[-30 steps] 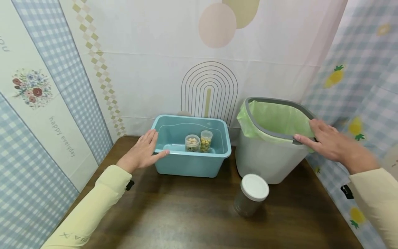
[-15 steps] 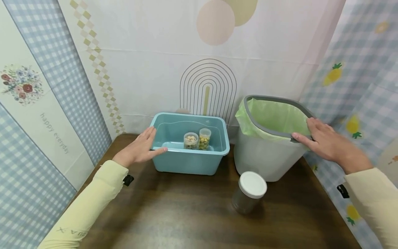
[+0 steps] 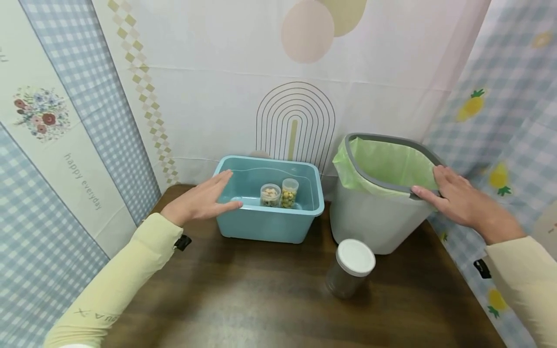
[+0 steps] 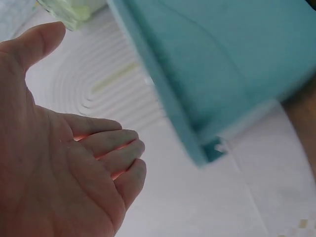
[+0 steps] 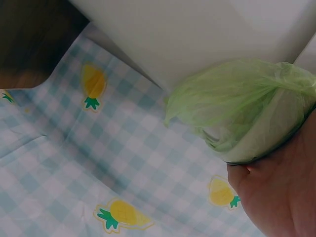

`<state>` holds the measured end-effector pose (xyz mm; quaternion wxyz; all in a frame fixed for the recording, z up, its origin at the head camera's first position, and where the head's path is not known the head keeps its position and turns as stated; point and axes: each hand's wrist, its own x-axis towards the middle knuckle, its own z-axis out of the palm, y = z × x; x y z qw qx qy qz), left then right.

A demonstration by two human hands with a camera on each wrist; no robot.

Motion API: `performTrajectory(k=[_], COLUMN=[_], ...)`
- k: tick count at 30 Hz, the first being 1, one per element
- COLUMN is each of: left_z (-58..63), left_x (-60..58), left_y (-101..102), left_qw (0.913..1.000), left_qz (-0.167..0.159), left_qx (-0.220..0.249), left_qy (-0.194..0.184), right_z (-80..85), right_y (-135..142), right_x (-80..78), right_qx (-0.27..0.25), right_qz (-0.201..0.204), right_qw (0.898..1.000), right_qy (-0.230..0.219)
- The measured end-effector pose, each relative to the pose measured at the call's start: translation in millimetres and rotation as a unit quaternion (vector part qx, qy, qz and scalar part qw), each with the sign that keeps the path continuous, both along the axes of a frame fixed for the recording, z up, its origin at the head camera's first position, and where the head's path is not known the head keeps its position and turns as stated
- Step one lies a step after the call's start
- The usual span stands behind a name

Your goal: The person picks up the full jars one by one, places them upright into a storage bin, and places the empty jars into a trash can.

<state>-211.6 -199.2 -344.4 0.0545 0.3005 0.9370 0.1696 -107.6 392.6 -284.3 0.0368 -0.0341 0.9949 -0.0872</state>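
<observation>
My left hand (image 3: 201,199) is over the near left corner of the blue plastic bin (image 3: 264,226), its fingers straight and thumb spread. In the left wrist view the palm faces the camera, with a gap between hand and bin wall. Two small clear jars stand inside the bin: a wide one (image 3: 270,195) with pale pieces and a slimmer one (image 3: 289,194) with yellow-green pieces. My right hand (image 3: 463,203) rests on the grey rim of the trash can (image 3: 370,222), fingers over its right side and thumb along the front. A green liner bag (image 3: 387,159) lines the can.
A clear jar with a white lid (image 3: 356,257) stands on the brown wooden table (image 3: 243,290), in front of the trash can. A patterned white cloth (image 3: 209,96) hangs behind, and checked cloths hang at both sides.
My left hand has shifted right and slightly up from the bin's left edge, over its near left corner. The right hand stays on the trash can's rim. The jars have not moved.
</observation>
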Motion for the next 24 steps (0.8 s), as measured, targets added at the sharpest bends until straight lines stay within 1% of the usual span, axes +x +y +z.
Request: performTrajectory(k=[3,6,10,14,18,21,24], left_z=[10.4,18.3,23.5,23.9,22.3,18.7,11.9], left_x=[7.6,15.2,25.5,35.0,43.0,48.2,52.7], left_y=[9.5,21.4,38.2,54.8,71.1,82.8,92.0], left_qw=[0.9999,0.9993,0.9975,0.9946,0.9906,0.9859,0.9817], left_qz=[-0.017,-0.038,-0.07,-0.102,-0.136,-0.166,-0.189], left_qx=[0.0,0.003,0.002,0.001,0.007,0.017,0.027], left_qy=[0.001,0.001,0.01,0.015,0.01,0.005,-0.003], right_z=[-0.1,-0.2,1.5,3.8,6.4,8.1,8.9], right_y=[0.6,0.7,-0.8,-4.0,-6.0,-6.8,-9.3], right_x=[-0.1,0.1,1.1,4.1,7.0,8.8,10.3], right_qx=[0.0,-0.002,-0.002,0.001,0.003,0.005,0.006], right_qz=[-0.001,-0.003,-0.005,-0.008,-0.017,-0.022,-0.022], right_qw=[1.0,1.0,1.0,1.0,1.0,1.0,1.0], right_qy=[0.001,-0.001,-0.005,-0.008,-0.009,-0.01,-0.011])
